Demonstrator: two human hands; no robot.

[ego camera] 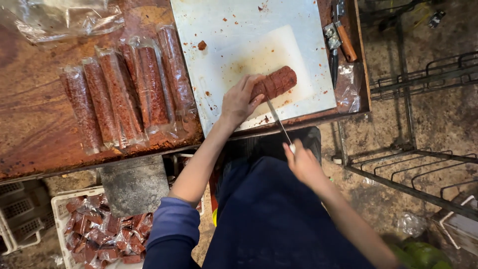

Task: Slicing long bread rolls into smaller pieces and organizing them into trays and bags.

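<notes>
Head view: a dark red sausage log [275, 82] is laid on the white cutting board [234, 45] near the desk's [30, 124] front edge. It is pressed down by the left hand [240, 101], the grip half closed over its near end, fingers curled on top. A knife [278, 121] is held in the right hand [302, 163], the grip closed tight round the handle, the blade's tip touching the log. Wrapped logs [124, 87] are lined up to the left.
</notes>
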